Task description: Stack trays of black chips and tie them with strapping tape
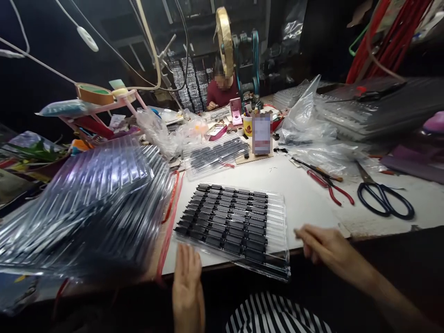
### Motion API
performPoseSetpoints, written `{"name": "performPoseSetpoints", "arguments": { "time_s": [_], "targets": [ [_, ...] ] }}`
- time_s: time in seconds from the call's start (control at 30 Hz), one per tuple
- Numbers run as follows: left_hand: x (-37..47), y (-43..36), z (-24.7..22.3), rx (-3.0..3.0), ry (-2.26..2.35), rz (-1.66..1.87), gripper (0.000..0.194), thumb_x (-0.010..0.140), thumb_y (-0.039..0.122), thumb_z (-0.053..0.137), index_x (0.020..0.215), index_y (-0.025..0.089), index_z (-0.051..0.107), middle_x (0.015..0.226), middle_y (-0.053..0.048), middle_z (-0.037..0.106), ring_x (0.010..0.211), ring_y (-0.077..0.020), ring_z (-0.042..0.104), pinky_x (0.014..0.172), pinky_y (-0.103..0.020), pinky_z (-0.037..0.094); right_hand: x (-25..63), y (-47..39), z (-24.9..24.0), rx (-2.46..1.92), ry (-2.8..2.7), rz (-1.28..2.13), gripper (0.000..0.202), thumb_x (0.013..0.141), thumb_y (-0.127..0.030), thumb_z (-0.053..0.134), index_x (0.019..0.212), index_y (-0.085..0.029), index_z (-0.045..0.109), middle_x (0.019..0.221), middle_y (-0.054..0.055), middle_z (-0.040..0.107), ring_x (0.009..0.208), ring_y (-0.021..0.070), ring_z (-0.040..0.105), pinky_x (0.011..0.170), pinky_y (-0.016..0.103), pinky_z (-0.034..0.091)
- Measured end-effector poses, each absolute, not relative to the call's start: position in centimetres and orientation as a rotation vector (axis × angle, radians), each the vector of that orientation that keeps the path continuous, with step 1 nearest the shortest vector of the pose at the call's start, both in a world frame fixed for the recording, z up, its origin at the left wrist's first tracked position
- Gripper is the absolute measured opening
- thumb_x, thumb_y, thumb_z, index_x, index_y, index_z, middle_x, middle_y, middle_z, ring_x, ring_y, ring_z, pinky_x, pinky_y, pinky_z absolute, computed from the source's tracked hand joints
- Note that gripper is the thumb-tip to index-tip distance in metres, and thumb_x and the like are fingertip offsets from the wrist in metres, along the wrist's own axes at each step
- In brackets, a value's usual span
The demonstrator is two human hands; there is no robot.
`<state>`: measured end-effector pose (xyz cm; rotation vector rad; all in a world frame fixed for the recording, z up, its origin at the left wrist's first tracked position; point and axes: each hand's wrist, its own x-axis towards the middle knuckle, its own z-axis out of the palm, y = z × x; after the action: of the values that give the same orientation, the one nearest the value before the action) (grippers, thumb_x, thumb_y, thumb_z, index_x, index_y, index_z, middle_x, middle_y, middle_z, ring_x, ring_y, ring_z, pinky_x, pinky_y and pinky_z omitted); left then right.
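Observation:
A clear plastic tray lies near the front edge of the white table, its front right corner reaching past that edge. Rows of black comb-like plastic parts fill most of it, and the slots along its right side hold none. At the tray's front left corner is my left hand, fingers stretched out flat and close together. To the right of the tray hovers my right hand, apart from it, with fingers curled in and pressed together. What they hold, if anything, I cannot make out.
Stacked clear trays crowd the left side, beside red cord. Further back lie another filled tray and a propped phone. Scissors and red-handled pliers rest at right. A person sits across the table.

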<state>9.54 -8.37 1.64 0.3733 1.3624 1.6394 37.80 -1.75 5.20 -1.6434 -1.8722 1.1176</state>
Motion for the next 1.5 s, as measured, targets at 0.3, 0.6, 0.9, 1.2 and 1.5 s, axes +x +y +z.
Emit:
{"name": "performPoseSetpoints", "arguments": {
  "time_s": [0.3, 0.6, 0.9, 1.2, 1.5],
  "targets": [
    [12.2, -10.2, -0.6, 0.532, 1.248, 1.583, 0.065, 0.08, 0.029, 0.062, 0.138, 0.038, 0.033, 0.147, -0.001, 0.032, 0.134, -0.0223, 0.029, 0.109, -0.032, 0.027, 36.3, 7.6, 2.0, -1.463, -2.195, 0.398, 0.037, 0.089, -0.03, 0.033, 0.11, -0.015, 0.06, 0.105, 0.013, 0.064, 0.098, 0.0276, 0.057, 0.086, 0.046, 0.043],
    [3.4, -1.0, 4.6, 0.952, 1.653, 1.17, 0.052, 0.068, 0.024, 0.073, 0.119, 0.022, 0.059, 0.112, -0.01, 0.065, 0.117, -0.0253, 0.052, 0.101, -0.032, 0.033, 32.8, -1.8, 5.7, -1.167, -2.427, 1.128, 0.037, 0.09, -0.04, 0.045, 0.124, -0.027, 0.055, 0.083, 0.004, 0.068, 0.078, 0.0228, 0.063, 0.072, 0.032, 0.048],
    [7.7, 9.8, 4.7, 1.802, 1.691, 0.55, 0.055, 0.073, 0.04, 0.065, 0.123, 0.019, 0.056, 0.11, -0.016, 0.065, 0.11, -0.0349, 0.055, 0.096, -0.043, 0.034, 25.1, -5.7, 5.1, -0.734, -2.383, 1.613, 0.058, 0.088, -0.037, 0.054, 0.141, -0.034, 0.03, 0.129, 0.005, 0.049, 0.118, 0.0228, 0.046, 0.1, 0.037, 0.039],
    [5.3, 6.0, 6.0, 1.645, 1.541, 1.098, 0.047, 0.085, 0.033, 0.053, 0.131, 0.022, 0.048, 0.14, -0.006, 0.043, 0.132, -0.0213, 0.034, 0.11, -0.034, 0.019, 31.2, -3.8, 5.2, -0.811, -1.959, 1.243, 0.029, 0.092, -0.024, 0.045, 0.119, -0.025, 0.057, 0.114, 0.004, 0.061, 0.107, 0.0177, 0.055, 0.096, 0.03, 0.043],
    [4.1, -2.7, 1.8, 1.046, 1.748, 1.388, 0.058, 0.089, 0.044, 0.045, 0.14, 0.02, 0.029, 0.144, -0.01, 0.036, 0.133, -0.0197, 0.031, 0.111, -0.035, 0.024, 37.1, 2.3, 2.1, -1.53, -1.413, 0.88, 0.034, 0.083, -0.047, 0.055, 0.107, -0.025, 0.063, 0.105, 0.004, 0.065, 0.092, 0.0226, 0.063, 0.089, 0.039, 0.05]
  ]
}}
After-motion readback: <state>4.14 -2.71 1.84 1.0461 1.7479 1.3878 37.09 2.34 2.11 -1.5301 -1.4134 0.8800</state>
